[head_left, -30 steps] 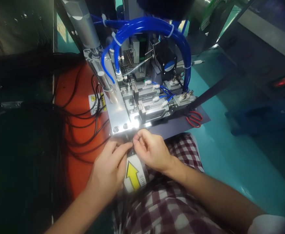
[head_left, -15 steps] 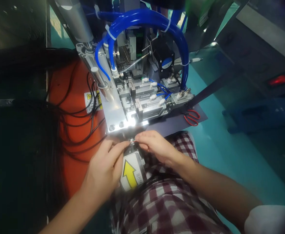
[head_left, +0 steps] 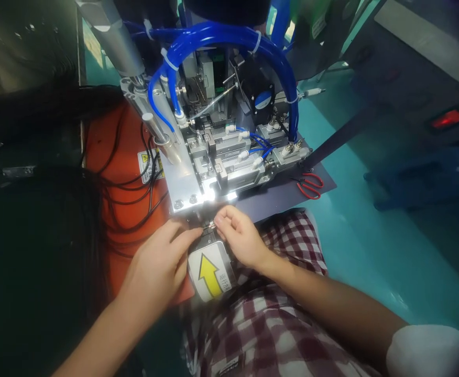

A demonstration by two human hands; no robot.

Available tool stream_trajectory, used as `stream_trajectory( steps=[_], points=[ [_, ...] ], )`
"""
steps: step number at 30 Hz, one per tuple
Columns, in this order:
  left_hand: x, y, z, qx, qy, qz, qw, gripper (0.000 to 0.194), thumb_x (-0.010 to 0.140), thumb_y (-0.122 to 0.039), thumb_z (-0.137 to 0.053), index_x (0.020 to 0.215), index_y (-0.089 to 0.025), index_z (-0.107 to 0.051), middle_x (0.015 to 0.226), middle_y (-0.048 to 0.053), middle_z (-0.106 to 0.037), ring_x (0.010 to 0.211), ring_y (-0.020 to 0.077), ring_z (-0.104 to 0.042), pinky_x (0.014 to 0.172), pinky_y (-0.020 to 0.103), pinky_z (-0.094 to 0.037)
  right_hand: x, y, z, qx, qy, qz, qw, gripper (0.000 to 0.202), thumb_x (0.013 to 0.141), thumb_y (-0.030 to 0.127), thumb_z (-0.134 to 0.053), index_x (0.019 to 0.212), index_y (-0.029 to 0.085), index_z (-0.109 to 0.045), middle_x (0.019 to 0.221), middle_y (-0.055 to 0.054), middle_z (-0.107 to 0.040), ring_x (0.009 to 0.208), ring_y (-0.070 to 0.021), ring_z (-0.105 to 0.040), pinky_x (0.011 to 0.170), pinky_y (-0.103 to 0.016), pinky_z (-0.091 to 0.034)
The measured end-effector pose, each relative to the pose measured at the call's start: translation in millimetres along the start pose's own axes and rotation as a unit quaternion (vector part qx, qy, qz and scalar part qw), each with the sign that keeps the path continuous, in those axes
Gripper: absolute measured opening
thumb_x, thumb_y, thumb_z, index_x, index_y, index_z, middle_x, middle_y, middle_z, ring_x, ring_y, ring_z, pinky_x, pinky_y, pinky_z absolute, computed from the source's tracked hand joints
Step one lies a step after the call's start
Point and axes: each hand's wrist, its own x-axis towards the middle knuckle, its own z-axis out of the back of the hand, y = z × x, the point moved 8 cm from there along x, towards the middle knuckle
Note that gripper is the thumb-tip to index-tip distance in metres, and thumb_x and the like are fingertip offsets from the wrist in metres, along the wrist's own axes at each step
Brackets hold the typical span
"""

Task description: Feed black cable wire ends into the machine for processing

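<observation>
At the front of a metal machine [head_left: 186,180], my right hand [head_left: 242,238] is closed in a pinch, thumb against forefinger. A tiny shiny piece [head_left: 210,225] shows at its fingertips, too small to name. Just left of that piece is my left hand [head_left: 156,262], thumb stretched toward it and the other fingers curled; what it grips is hidden. Both hands are over the near end of a narrow fixture, above a white label with a yellow arrow [head_left: 209,275].
Thick blue air hoses [head_left: 229,34] arch over the machine. Black cables [head_left: 113,183] run across an orange surface [head_left: 121,283] on the left. Red-handled cutters [head_left: 311,186] lie on a grey sheet [head_left: 280,201] to the right. A bundle of dark strands [head_left: 48,246] fills the left side.
My left hand has shifted slightly left and back from the small piece. My right hand has turned, its fingers more curled, and moved a little left. The view has tilted slightly.
</observation>
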Motion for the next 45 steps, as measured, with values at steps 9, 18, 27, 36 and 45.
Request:
stream_trajectory(
  steps=[9,18,27,36,45],
  points=[
    [0,-7,-1.2,0.023,-0.022,-0.069,0.997,0.029,0.092,-0.003,-0.044,0.106,-0.013,-0.066,0.094,0.007,-0.062,0.086,0.0155,-0.064,0.074,0.024,-0.052,-2,14,6,-0.102,-0.013,0.032,0.994,0.021,0.093,0.033,-0.049,0.075,0.022,-0.045,0.06,0.006,-0.042,0.055,-0.0111,-0.039,0.055,-0.026,-0.03],
    [-2,-10,0.6,0.146,0.035,-0.056,0.987,0.036,0.092,-0.008,-0.039,0.11,-0.018,-0.069,0.092,0.007,-0.065,0.08,0.0197,-0.065,0.059,0.026,-0.049,1,-16,0,0.099,0.042,-0.128,0.986,0.036,0.094,0.05,-0.045,0.077,0.019,-0.049,0.053,0.008,-0.045,0.044,-0.0072,-0.034,0.049,-0.022,-0.03],
    [-3,-7,-1.1,0.145,0.039,-0.043,0.988,0.036,0.093,-0.01,-0.038,0.11,-0.018,-0.069,0.094,0.006,-0.065,0.081,0.0178,-0.066,0.058,0.024,-0.049,-3,4,3,-0.109,-0.005,0.051,0.993,0.027,0.097,0.038,-0.044,0.076,0.021,-0.045,0.068,0.003,-0.048,0.066,-0.0128,-0.046,0.064,-0.027,-0.036],
    [-4,-10,0.0,0.145,0.018,-0.059,0.988,0.035,0.092,-0.008,-0.039,0.11,-0.016,-0.068,0.094,0.007,-0.064,0.078,0.0186,-0.065,0.057,0.026,-0.049,1,-22,6,0.034,-0.003,-0.102,0.994,0.042,0.098,0.053,-0.032,0.076,0.02,-0.047,0.06,0.005,-0.04,0.053,-0.0107,-0.034,0.052,-0.025,-0.028],
    [-2,-3,-0.4,0.071,0.031,-0.022,0.997,0.029,0.095,-0.013,-0.041,0.11,-0.019,-0.064,0.096,0.006,-0.064,0.084,0.0179,-0.065,0.066,0.026,-0.051,3,-7,2,-0.005,0.001,0.008,1.0,0.025,0.093,0.038,-0.048,0.076,0.021,-0.045,0.064,0.006,-0.04,0.057,-0.0108,-0.036,0.056,-0.026,-0.032]
  ],
)
